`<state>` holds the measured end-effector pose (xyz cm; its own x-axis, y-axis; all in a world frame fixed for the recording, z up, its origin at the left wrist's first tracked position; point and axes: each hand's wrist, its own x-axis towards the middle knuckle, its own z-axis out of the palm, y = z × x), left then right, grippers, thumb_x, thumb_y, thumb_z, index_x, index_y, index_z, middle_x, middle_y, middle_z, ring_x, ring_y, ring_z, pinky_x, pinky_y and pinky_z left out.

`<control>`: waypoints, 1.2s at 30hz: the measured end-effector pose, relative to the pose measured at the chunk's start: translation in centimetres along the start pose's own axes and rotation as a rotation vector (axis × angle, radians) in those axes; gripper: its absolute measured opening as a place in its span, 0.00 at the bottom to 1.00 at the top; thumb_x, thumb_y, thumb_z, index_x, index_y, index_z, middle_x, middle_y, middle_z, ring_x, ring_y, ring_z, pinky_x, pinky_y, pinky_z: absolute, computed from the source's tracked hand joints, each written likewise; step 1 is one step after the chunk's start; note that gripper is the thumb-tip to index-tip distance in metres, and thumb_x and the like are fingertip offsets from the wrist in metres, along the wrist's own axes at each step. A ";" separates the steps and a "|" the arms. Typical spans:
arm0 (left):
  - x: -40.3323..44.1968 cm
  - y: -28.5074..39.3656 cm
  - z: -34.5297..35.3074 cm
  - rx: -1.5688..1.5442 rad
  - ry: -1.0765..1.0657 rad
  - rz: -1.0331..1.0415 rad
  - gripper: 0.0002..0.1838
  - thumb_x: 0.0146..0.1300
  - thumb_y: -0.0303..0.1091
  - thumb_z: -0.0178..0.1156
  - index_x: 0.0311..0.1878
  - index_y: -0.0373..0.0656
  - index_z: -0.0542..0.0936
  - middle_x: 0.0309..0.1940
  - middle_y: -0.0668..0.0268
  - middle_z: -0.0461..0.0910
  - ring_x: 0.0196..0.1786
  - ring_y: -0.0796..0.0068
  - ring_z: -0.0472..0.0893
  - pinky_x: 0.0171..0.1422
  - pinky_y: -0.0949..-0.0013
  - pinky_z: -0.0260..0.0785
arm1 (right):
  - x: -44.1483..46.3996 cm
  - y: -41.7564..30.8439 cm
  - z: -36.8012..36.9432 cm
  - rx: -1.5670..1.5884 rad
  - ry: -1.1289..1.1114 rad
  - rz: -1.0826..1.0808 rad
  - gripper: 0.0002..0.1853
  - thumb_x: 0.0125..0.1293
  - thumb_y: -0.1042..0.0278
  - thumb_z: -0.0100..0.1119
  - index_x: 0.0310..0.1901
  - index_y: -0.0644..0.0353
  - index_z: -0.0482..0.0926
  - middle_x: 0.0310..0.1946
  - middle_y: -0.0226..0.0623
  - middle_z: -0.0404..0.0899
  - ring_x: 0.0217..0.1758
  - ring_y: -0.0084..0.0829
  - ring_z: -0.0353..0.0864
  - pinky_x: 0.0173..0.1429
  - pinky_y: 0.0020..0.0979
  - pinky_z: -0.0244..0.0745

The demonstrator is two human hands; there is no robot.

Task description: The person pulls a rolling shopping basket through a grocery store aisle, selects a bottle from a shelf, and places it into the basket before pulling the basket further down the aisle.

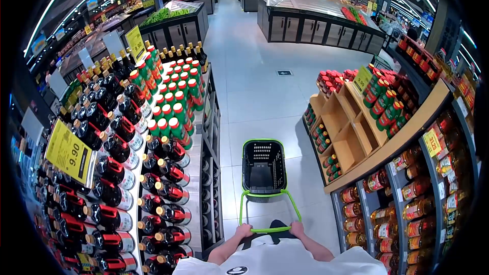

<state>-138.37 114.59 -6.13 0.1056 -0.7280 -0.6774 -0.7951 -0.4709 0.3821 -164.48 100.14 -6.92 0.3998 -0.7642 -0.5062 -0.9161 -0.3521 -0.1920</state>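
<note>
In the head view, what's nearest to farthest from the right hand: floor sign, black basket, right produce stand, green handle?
1. Green handle, in the right hand
2. Black basket, just ahead
3. Floor sign, farther ahead
4. Right produce stand, beyond the sign

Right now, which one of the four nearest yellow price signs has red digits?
The rightmost sign, by the amber bottles, right of the black basket; the other three signs show 9.90 in black.
</note>
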 end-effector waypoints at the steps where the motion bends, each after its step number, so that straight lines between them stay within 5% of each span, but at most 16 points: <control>1: 0.7 -0.2 -1.1 -0.006 0.001 0.000 0.18 0.49 0.47 0.54 0.46 0.57 0.76 0.43 0.60 0.75 0.49 0.62 0.74 0.52 0.60 0.68 | 0.9 -0.4 -0.6 -0.026 -0.003 -0.023 0.10 0.47 0.67 0.53 0.32 0.54 0.80 0.35 0.42 0.75 0.41 0.42 0.75 0.48 0.41 0.70; 12: 12.1 0.0 -13.3 -0.055 0.051 0.027 0.18 0.51 0.52 0.53 0.43 0.57 0.77 0.40 0.58 0.75 0.48 0.59 0.73 0.51 0.59 0.68 | 17.6 -2.4 -8.7 -0.018 -0.067 -0.057 0.11 0.46 0.61 0.56 0.33 0.51 0.80 0.35 0.41 0.74 0.42 0.39 0.73 0.49 0.40 0.66; 18: 22.7 0.8 -23.2 -0.051 0.041 -0.009 0.20 0.49 0.52 0.54 0.43 0.53 0.77 0.44 0.59 0.75 0.47 0.59 0.74 0.51 0.61 0.68 | 28.6 -4.5 -16.1 0.061 0.133 -0.111 0.10 0.44 0.65 0.56 0.31 0.53 0.80 0.33 0.42 0.76 0.39 0.41 0.75 0.46 0.41 0.70; 28: 30.2 -1.4 -35.9 -0.021 0.097 0.045 0.18 0.51 0.53 0.52 0.42 0.56 0.77 0.41 0.59 0.76 0.47 0.60 0.74 0.51 0.61 0.68 | 40.3 -11.4 -23.6 -0.079 -0.124 0.032 0.11 0.43 0.68 0.55 0.32 0.54 0.80 0.34 0.42 0.77 0.39 0.40 0.76 0.44 0.40 0.71; 36: 37.3 -8.8 -44.7 -0.039 0.194 0.205 0.13 0.45 0.40 0.58 0.35 0.48 0.78 0.40 0.63 0.73 0.45 0.64 0.74 0.47 0.60 0.68 | 48.1 -18.0 -27.9 0.091 -0.085 0.109 0.12 0.43 0.68 0.56 0.34 0.53 0.80 0.35 0.40 0.78 0.39 0.37 0.78 0.45 0.36 0.73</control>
<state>-100.73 69.32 -6.66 0.0601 -0.8900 -0.4521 -0.7887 -0.3199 0.5249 -127.89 54.64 -4.36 0.2974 -0.7451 -0.5970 -0.9545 -0.2163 -0.2055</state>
